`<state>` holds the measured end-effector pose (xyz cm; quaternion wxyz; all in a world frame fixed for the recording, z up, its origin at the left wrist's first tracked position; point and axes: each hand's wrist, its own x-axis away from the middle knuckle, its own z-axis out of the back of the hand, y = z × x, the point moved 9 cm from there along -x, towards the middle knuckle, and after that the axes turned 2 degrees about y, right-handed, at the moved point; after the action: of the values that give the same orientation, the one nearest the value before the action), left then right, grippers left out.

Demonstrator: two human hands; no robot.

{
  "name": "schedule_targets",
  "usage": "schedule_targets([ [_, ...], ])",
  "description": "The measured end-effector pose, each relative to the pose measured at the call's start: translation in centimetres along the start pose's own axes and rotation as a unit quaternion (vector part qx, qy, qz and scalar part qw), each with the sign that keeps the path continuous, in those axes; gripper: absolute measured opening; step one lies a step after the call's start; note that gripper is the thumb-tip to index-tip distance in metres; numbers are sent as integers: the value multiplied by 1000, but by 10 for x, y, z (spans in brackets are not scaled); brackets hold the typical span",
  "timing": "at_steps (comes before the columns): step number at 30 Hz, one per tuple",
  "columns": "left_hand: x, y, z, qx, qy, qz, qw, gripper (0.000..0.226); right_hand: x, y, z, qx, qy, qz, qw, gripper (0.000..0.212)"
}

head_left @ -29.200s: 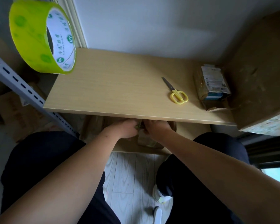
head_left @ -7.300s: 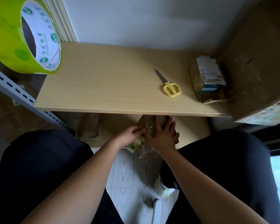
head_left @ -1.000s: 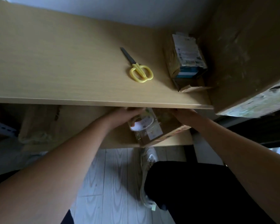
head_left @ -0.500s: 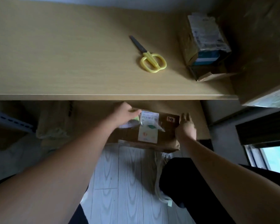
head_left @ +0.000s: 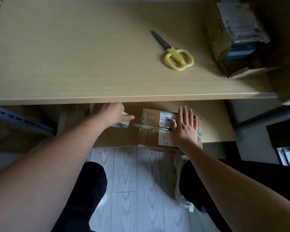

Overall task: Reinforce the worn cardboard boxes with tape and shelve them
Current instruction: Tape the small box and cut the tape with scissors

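I am midway through taping: my right hand lies flat, fingers straight and together, pressing down on the cardboard box, which sits on the lower shelf at centre right of the frame, its near edge jutting past the shelf lip. My left hand reaches under the upper shelf and seems to grip the tape roll, though how its fingers close I cannot tell. A clear strip stretches from there across the box top. Next, I judge, the strip wants smoothing down and cutting; the yellow scissors lie on the upper shelf, upper right. The box looks creased, with a white label and older tape.
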<state>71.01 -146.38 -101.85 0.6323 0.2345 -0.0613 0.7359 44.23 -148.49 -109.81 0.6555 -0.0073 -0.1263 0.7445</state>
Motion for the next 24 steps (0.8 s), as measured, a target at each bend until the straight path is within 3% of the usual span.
schedule_targets([
  [4,-6,-10,-18,-136,63,5,989,58,-4,-3,3,28,-43,-27,998,67],
  [6,-11,-18,-32,-146,84,29,985,56,-12,-23,9,66,-11,-8,998,63],
  [10,-22,-16,-66,-72,77,33,994,44,-8,-99,1,10,40,164,986,58],
  [14,-26,-12,-79,25,60,20,998,39,-8,-108,-14,25,11,180,983,65],
  [17,-25,-13,-82,83,22,24,996,28,-9,-117,-19,47,-76,206,975,94],
  [20,-21,-11,-68,22,86,-8,996,31,-18,-132,-35,135,-196,252,938,136],
  [22,-19,-7,-67,18,104,-40,994,32,-25,-134,-38,202,-242,248,916,151],
  [24,-14,-2,-67,30,74,-36,996,29,-19,-140,-36,266,-262,240,896,154],
])
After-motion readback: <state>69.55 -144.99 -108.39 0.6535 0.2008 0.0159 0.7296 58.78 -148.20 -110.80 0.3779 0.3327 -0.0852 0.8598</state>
